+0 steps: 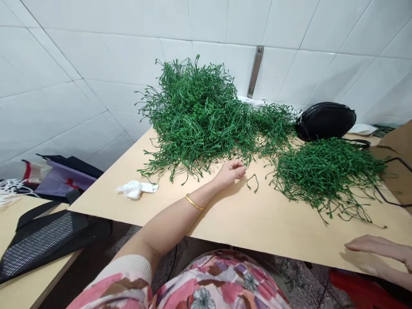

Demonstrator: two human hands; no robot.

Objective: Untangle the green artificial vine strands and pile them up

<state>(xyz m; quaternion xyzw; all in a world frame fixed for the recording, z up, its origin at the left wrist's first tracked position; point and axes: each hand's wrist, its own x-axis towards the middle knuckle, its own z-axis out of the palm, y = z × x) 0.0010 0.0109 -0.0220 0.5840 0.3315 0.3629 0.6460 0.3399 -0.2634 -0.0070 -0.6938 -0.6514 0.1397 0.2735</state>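
Observation:
My left hand [230, 173] rests over the table, fingers curled in against the thumb; whatever they may hold is hidden. Right beside its fingertips lies a single thin green stem [256, 184], bent, with small tips at its ends. Behind that hand rises a large tangled pile of green artificial-looking stems [199, 116]. A smaller heap of the same stems [328, 171] spreads to the right. At the table's front right edge is my right hand [383, 257], its fingers stretched out and apart, with nothing seen in them.
A black zipped pouch [326, 121] stands behind the right heap. Crumpled white tissue [135, 189] lies at left on the wooden table [225, 219]. A cardboard box [397, 146] borders the right side. Black bags [41, 240] lie on a lower surface at left. Tiled wall [128, 56] closes the back.

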